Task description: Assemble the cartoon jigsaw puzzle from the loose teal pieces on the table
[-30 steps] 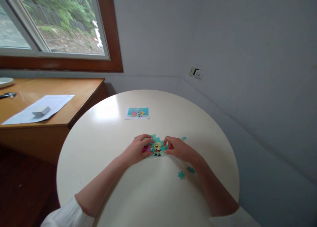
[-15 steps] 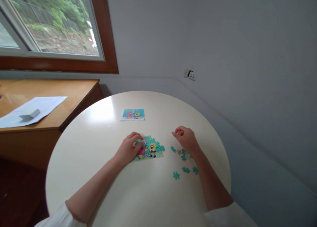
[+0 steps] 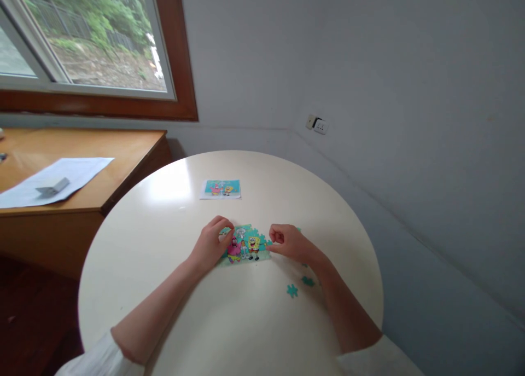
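Observation:
A partly assembled jigsaw puzzle [image 3: 253, 244] with cartoon figures on a teal ground lies on the round table; its upper right edge is stepped. My left hand [image 3: 212, 240] rests on its left end, fingers bent and the thumb close to the fingertips, over the pink figure's side. At the right edge of the puzzle is my right hand [image 3: 291, 242], fingers curled in and thumb tip touching the border. Whether a small piece is under or between those fingers cannot be seen. Loose teal pieces, a puzzle piece [image 3: 292, 290] among them, lie below my right hand, which hides others.
Beyond the puzzle lies a picture card [image 3: 221, 189] on the white table [image 3: 229, 321]. A wooden desk [image 3: 135, 146] with paper [image 3: 86, 171] and a small pale block [image 3: 52, 186] stands left. Walls with a socket [image 3: 320, 126] rise behind and to the right.
My right hand has moved left and down, from above the loose pieces to the puzzle's right edge, covering most of those pieces. My left hand has stayed at the left end, fingertips drawn slightly back.

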Tool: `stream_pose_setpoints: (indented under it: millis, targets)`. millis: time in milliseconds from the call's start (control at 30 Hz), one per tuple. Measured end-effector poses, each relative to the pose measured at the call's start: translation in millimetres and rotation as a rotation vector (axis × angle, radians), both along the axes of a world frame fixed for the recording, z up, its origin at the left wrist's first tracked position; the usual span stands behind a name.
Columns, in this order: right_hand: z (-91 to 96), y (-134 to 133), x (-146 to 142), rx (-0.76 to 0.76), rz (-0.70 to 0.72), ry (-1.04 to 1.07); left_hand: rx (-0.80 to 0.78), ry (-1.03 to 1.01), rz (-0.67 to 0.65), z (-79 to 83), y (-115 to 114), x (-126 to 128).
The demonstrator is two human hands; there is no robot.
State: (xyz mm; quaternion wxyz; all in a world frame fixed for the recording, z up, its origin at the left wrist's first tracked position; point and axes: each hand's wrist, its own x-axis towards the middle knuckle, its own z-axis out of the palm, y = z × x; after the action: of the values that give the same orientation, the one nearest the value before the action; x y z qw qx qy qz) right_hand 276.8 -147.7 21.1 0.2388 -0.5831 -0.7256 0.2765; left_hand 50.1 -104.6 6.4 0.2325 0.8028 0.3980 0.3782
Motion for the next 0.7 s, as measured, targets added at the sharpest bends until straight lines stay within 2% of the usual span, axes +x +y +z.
stream_pose_setpoints:
  millis: [133, 433, 500, 633, 700]
  targets:
    - [0.9, 0, -3, -0.039, 0.033, -0.042, -0.009, 0.001, -0.001, 0.6, 0, 0]
    - [-0.2, 0, 2, -0.061, 0.058, 0.002, -0.001, 0.001, 0.019, -0.1, 1, 0]
    - [-0.4, 3, 9, 0.008, -0.048, 0.057, -0.002, -0.002, 0.020, 0.5, 1, -1]
    - [-2.3, 10, 28, 0.183, -0.371, 0.169, 0.000, -0.009, 0.018, 1.0, 1, -1]
    - [-4.3, 13, 36, 0.236, -0.468, 0.173, -0.001, -0.009, 0.019, 0.9, 1, -2]
